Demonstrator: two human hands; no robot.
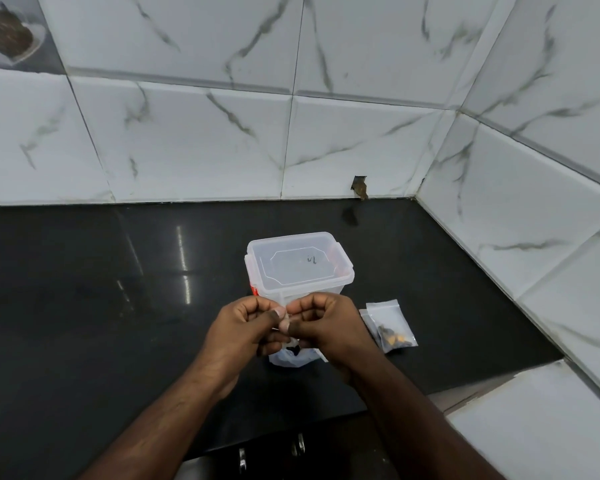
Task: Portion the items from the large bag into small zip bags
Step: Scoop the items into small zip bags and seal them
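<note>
My left hand [245, 329] and my right hand [326, 325] meet above the black counter, thumbs and fingertips pinching the top edge of a small clear zip bag [293, 356]. The bag hangs below my fingers, with a few dark bits visible inside; most of it is hidden by my hands. To the right on the counter lie two small clear zip bags [392, 327], the upper one holding dark and orange pieces. The large bag is not visible.
A translucent plastic box with a clipped lid [297, 268] stands just behind my hands. The black counter [118, 306] ends at marble-tiled walls behind and to the right. A tiled ledge [534, 410] sits at the near right. Cabinet handles [298, 445] show below the counter's front edge.
</note>
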